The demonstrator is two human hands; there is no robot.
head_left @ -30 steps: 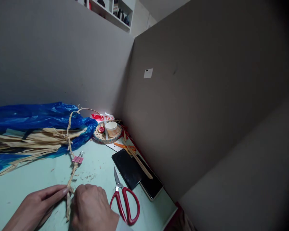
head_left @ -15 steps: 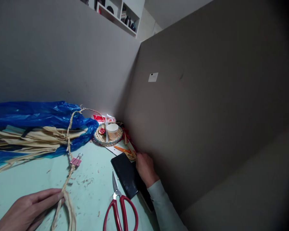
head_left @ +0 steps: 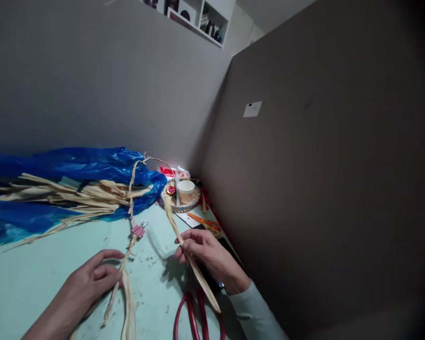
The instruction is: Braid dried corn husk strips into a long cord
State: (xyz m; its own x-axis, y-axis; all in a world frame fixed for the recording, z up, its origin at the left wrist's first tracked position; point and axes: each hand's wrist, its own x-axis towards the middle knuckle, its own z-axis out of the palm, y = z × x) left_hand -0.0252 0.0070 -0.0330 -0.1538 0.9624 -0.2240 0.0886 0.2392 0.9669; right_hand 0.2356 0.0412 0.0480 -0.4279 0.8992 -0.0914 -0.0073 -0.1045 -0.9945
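Observation:
My left hand pinches a twisted cord of pale dried plant fibre just below a pink binder clip; loose strands hang below the fingers. Above the clip the cord runs up over the blue plastic and curves right to the woven basket. In my right hand is a separate flat strip of dried fibre, gripped between thumb and fingers near its middle and slanting across the table. Red-handled scissors lie under the strip's lower end, their blades hidden by it and the hand.
Blue plastic wraps a bundle of dried strips at the left. Near the corner, a shallow woven basket holds a paper cup. Orange-handled scissors lie by the brown wall. A dark flat case is partly behind my right hand.
My right hand has come from beside the wall toward the middle and now holds a fibre strip. My left hand still pinches the cord, and the view has shifted left.

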